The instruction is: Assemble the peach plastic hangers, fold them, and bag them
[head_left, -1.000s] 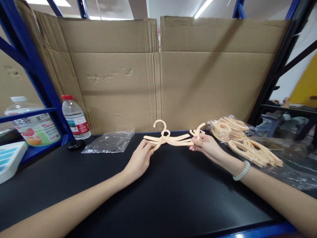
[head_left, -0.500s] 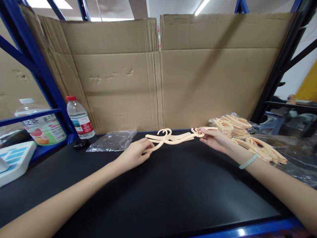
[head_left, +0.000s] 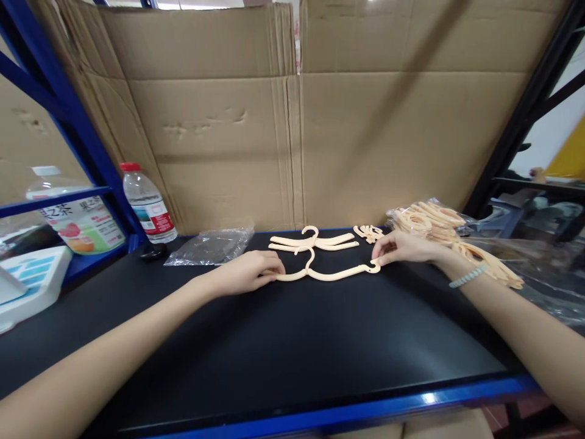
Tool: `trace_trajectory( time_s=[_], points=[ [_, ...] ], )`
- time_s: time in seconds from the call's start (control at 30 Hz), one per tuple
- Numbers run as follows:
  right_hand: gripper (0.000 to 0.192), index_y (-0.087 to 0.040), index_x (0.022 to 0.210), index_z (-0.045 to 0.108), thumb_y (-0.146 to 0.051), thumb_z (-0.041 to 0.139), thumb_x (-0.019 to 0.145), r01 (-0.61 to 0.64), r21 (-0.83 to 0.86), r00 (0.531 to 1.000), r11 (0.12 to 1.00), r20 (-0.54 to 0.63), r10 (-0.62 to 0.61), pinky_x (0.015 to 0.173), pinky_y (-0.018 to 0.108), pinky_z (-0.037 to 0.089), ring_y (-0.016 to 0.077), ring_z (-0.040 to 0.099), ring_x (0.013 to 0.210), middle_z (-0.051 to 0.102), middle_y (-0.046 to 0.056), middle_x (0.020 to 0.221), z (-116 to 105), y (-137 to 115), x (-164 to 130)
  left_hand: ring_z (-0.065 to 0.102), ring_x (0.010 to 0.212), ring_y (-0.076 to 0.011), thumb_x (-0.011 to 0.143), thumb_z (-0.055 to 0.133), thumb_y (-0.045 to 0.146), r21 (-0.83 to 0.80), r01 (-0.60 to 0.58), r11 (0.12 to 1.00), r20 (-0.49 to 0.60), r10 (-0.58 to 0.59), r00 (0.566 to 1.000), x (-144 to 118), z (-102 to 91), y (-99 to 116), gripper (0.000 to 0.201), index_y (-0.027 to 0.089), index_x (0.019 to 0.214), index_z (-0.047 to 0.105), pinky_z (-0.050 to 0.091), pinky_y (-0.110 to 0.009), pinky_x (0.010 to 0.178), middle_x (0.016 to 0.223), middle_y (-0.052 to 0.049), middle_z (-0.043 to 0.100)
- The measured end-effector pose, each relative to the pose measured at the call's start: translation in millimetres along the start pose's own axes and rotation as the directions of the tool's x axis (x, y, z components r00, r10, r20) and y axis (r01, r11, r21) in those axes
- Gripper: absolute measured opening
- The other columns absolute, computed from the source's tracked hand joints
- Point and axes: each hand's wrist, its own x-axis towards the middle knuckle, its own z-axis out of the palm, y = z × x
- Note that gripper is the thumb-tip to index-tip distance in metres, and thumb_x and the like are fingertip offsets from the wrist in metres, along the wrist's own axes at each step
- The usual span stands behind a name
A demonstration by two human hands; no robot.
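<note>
My left hand [head_left: 256, 270] is closed on the left end of a cream plastic hanger [head_left: 333, 276], which lies on the black tabletop. Between the fingertips of my right hand [head_left: 400, 249] is a small cream hook piece [head_left: 375, 264], touching the hanger's right end; whether the two are joined I cannot tell. Just behind, more cream hangers [head_left: 336, 243] lie stacked, and the held hanger's hook reaches up to them. A little pile of cream hook pieces [head_left: 369, 232] sits beyond my right fingertips.
Bagged cream hanger parts [head_left: 425, 219] lie at the right by clear plastic film. A flat clear bag [head_left: 210, 247], a red-capped water bottle [head_left: 148, 204] and a black round object [head_left: 153, 251] are at the left. A cardboard wall [head_left: 219, 134] closes the back.
The held hanger has come towards me, apart from the stacked ones. My right hand has moved from the small pieces to the hanger's right end. The view has tilted down.
</note>
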Motion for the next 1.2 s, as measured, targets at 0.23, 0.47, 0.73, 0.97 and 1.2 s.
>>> trace_trajectory(
  time_s=[0.23, 0.47, 0.73, 0.97, 1.2],
  points=[
    [0.032, -0.016, 0.074, 0.070, -0.047, 0.072, 0.064, -0.028, -0.155, 0.998, 0.988, 0.052, 0.037, 0.050, 0.023, 0.035, 0.0118, 0.052, 0.052, 0.064, 0.001, 0.059, -2.7, 9.3, 0.9, 0.060, 0.075, -0.0164, 0.085, 0.053, 0.030, -0.057, 0.077, 0.995, 0.036, -0.075, 0.996, -2.5, -6.9, -15.7, 0.021, 0.020, 0.089, 0.071, 0.045, -0.026, 0.068, 0.085, -0.005, 0.066],
    [0.030, -0.015, 0.075, 0.068, -0.045, 0.070, 0.067, -0.011, -0.142, 0.992, 0.990, 0.122, 0.029, 0.054, 0.025, 0.039, 0.0135, 0.056, 0.058, 0.068, 0.004, 0.069, -3.6, 6.0, -1.4, 0.060, 0.076, -0.0154, 0.085, 0.054, 0.033, -0.050, 0.112, 0.992, 0.061, -0.109, 0.992, -4.1, -11.7, -24.3, 0.023, 0.022, 0.092, 0.073, 0.046, -0.025, 0.069, 0.086, -0.005, 0.064],
    [0.034, -0.014, 0.082, 0.068, -0.046, 0.067, 0.069, -0.013, -0.190, 0.998, 0.982, 0.064, 0.025, 0.053, 0.025, 0.039, 0.0132, 0.054, 0.057, 0.063, 0.003, 0.066, -2.5, 2.2, -1.5, 0.059, 0.071, -0.0149, 0.083, 0.053, 0.034, -0.165, 0.273, 0.948, -0.078, -0.288, 0.954, -0.7, 4.2, -28.6, 0.025, 0.017, 0.093, 0.069, 0.045, -0.024, 0.063, 0.080, -0.003, 0.067],
    [0.033, -0.016, 0.082, 0.068, -0.046, 0.055, 0.076, 0.046, -0.259, 0.989, 0.965, -0.123, -0.080, 0.063, 0.029, 0.044, 0.0183, 0.059, 0.071, 0.067, 0.006, 0.079, 0.6, 14.2, 8.2, 0.052, 0.059, -0.0131, 0.081, 0.050, 0.032, -0.220, 0.367, 0.904, -0.336, -0.423, 0.841, 5.7, 28.3, -39.0, 0.025, 0.016, 0.090, 0.068, 0.041, -0.024, 0.056, 0.070, -0.001, 0.062],
    [0.020, -0.019, 0.080, 0.065, -0.032, 0.050, 0.080, 0.007, -0.389, 0.942, 0.921, -0.306, -0.136, 0.063, 0.028, 0.044, 0.0173, 0.059, 0.066, 0.066, 0.003, 0.072, 15.4, 20.8, 17.8, 0.051, 0.060, -0.0123, 0.080, 0.049, 0.025, -0.135, 0.295, 0.946, -0.399, -0.324, 0.858, 5.1, 33.0, -43.6, 0.021, 0.017, 0.091, 0.065, 0.043, -0.026, 0.059, 0.082, -0.003, 0.063]
  ],
)
